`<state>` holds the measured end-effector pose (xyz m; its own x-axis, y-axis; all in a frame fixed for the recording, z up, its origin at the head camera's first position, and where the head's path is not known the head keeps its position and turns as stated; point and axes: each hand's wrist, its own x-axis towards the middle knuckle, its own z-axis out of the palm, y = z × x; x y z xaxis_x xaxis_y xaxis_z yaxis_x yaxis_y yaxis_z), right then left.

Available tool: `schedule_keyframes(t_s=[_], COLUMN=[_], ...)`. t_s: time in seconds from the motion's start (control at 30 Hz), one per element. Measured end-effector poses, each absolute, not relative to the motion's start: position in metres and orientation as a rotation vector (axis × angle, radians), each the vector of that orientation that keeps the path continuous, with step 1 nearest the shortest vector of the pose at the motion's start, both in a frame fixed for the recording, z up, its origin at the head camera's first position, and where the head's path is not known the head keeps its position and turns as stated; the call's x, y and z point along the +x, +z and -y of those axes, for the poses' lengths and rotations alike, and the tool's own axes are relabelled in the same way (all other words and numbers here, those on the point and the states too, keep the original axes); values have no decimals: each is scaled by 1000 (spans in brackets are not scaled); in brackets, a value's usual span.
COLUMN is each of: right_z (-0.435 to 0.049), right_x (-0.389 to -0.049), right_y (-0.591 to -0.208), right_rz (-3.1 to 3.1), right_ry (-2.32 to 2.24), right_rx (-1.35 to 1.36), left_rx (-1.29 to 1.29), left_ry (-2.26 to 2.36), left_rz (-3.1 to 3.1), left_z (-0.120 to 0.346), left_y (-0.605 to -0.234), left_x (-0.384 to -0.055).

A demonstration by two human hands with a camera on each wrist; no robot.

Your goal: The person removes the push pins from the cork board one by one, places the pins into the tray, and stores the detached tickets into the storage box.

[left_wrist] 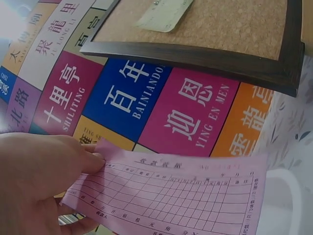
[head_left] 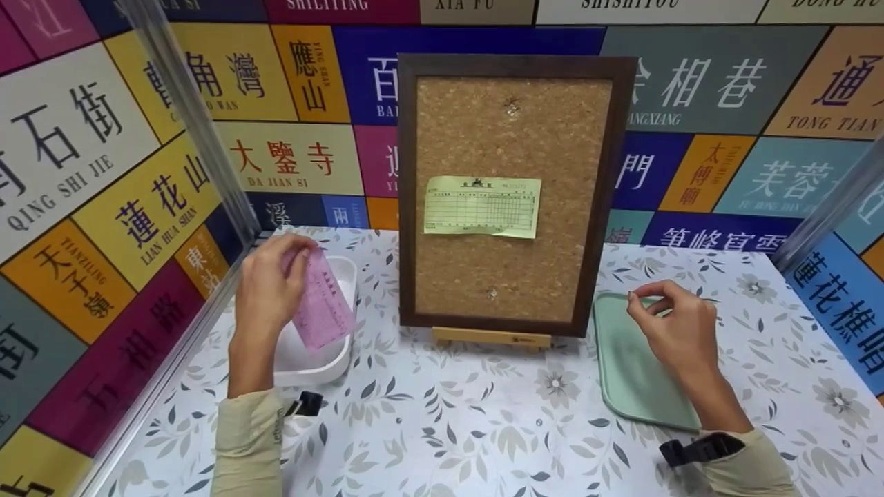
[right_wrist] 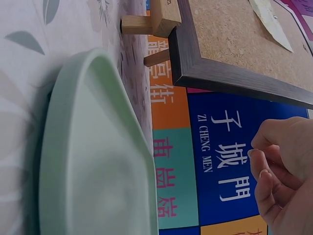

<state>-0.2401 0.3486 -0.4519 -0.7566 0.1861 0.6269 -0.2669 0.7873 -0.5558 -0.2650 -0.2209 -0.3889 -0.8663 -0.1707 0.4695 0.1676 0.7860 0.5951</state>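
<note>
In the head view my left hand pinches a pink receipt slip above a white tray. The left wrist view shows the printed grid of this receipt slip, its near end between thumb and fingers. My right hand hovers over a green tray, thumb and index tips together and the other fingers curled. Nothing shows between those fingertips in the right wrist view. A framed cork board stands between the hands, with a yellow-green receipt slip on its middle.
A small wooden easel carries the cork board. Silvery clusters, perhaps pins, show near the board's top and bottom. Sign-patterned walls enclose the back and sides. A leaf-print cloth covers the table.
</note>
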Motion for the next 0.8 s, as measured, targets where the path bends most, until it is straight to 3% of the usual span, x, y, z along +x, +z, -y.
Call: schedule_keyframes(t_s=[0.8], right_z=[-354], right_x=[-241], right_y=[-458], right_rz=[2373], right_ry=[835], right_rx=[-5], left_rx=[-40], left_ry=[-633], left_rz=[2694], left_z=[245], left_y=[-417], left_x=[-277])
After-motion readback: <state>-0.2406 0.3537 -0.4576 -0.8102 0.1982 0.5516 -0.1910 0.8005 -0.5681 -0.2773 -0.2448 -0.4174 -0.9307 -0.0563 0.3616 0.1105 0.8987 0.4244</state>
